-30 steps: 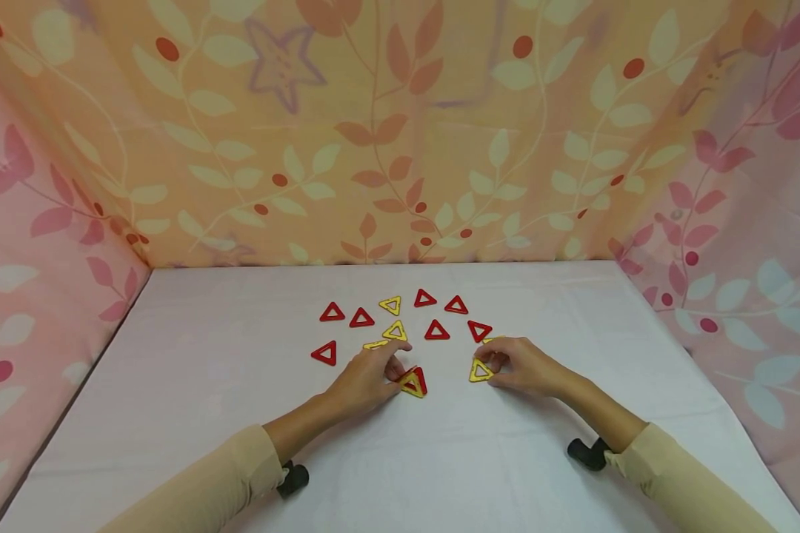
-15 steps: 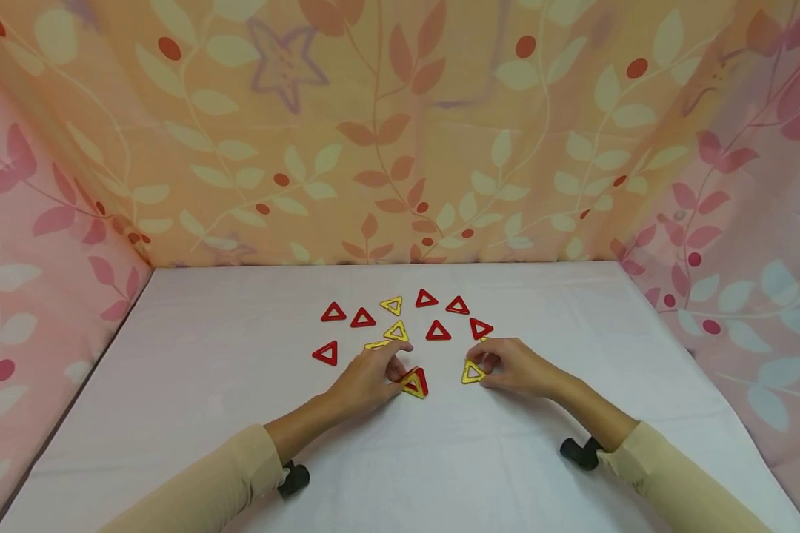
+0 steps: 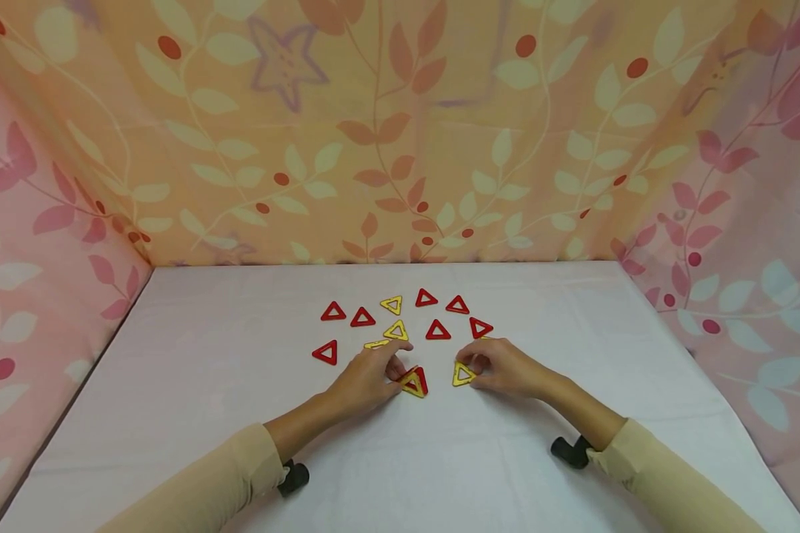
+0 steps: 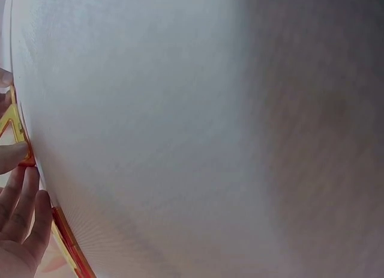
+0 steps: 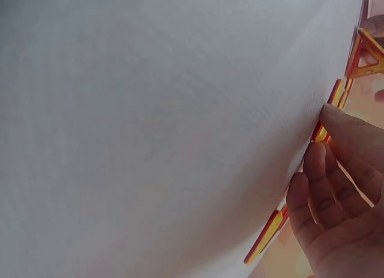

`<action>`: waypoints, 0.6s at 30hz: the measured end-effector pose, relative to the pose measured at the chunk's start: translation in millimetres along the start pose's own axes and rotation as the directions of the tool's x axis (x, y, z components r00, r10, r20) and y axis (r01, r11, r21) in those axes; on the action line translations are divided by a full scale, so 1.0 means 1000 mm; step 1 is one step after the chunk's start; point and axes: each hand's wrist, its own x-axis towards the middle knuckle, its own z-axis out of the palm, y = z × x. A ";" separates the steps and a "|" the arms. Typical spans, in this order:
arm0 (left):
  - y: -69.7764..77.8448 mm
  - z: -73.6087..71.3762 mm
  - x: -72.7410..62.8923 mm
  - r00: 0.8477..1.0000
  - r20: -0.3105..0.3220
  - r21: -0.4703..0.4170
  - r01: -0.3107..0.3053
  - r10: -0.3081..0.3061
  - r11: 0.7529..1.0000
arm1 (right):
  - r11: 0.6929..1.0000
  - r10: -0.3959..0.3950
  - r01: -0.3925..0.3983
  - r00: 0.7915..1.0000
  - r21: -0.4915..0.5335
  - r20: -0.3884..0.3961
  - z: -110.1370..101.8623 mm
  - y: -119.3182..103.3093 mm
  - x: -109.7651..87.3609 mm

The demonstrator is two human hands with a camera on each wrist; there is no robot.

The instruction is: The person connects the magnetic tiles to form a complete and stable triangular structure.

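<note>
In the head view my left hand (image 3: 368,379) pinches a hollow yellow triangle tile (image 3: 413,384), which leans against a red triangle tile (image 3: 423,378) just behind it. The left wrist view shows the thumb (image 4: 13,156) on the yellow piece's lower corner, with red along its base. My right hand (image 3: 510,368) pinches another yellow triangle tile (image 3: 463,374) by its right corner, a short gap to the right of the pair. Thumb and fingers close on this tile (image 5: 322,126) in the right wrist view, low over the white cloth.
Several red triangle tiles (image 3: 438,330) lie scattered behind the hands, with yellow ones (image 3: 392,304) among them. One yellow tile (image 3: 375,345) is partly hidden by the left hand. A white cloth (image 3: 227,326) covers the table; patterned curtains (image 3: 240,148) stand around it.
My right hand has moved left with its yellow triangle tile, nearer the pair at the left hand. The left hand has stayed in place.
</note>
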 end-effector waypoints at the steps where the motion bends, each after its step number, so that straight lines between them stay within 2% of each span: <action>1: 0.000 0.000 0.000 1.000 0.001 0.001 0.001 -0.001 1.000 | 1.000 0.003 -0.003 1.000 -0.002 0.003 0.000 -0.001 0.001; 13: 0.003 -0.003 -0.001 1.000 0.009 -0.020 -0.001 0.001 1.000 | 0.999 0.005 -0.005 1.000 -0.037 0.007 0.004 -0.006 0.005; 18: 0.002 -0.002 -0.001 1.000 0.010 -0.019 -0.002 0.002 1.000 | 1.000 0.006 -0.006 1.000 -0.020 0.021 0.005 -0.008 0.008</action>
